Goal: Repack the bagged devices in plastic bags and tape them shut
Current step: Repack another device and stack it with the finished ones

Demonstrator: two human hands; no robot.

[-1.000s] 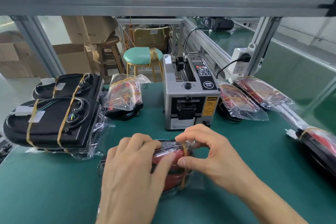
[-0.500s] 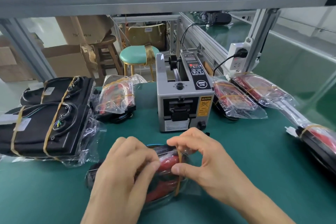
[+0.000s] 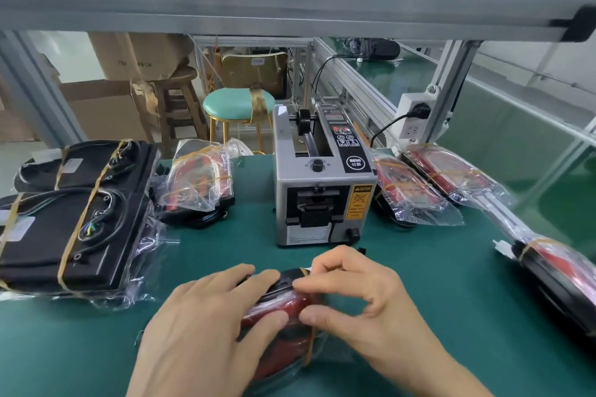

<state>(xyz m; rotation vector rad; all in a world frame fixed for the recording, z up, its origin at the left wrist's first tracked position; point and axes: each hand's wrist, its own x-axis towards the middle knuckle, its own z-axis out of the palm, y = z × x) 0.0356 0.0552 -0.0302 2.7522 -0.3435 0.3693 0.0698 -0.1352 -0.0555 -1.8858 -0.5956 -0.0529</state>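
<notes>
A red and black device in a clear plastic bag (image 3: 290, 337) lies on the green table (image 3: 435, 274) near the front edge. My left hand (image 3: 206, 329) lies over its left side with fingers spread across the bag. My right hand (image 3: 361, 303) is at its right side, and thumb and forefinger press a strip of tan tape (image 3: 310, 348) that wraps over the bag. A grey automatic tape dispenser (image 3: 322, 190) stands just behind the hands.
Two black bagged devices (image 3: 67, 222) with tan tape bands lie at the left. Bagged red devices sit left of the dispenser (image 3: 196, 184), right of it (image 3: 409, 196) and at the right edge (image 3: 558, 280). An aluminium beam (image 3: 290, 0) runs overhead.
The device has turned under my hands, so its black edge now faces up and away. My right fingers have slid along the tape band. The view has shifted slightly.
</notes>
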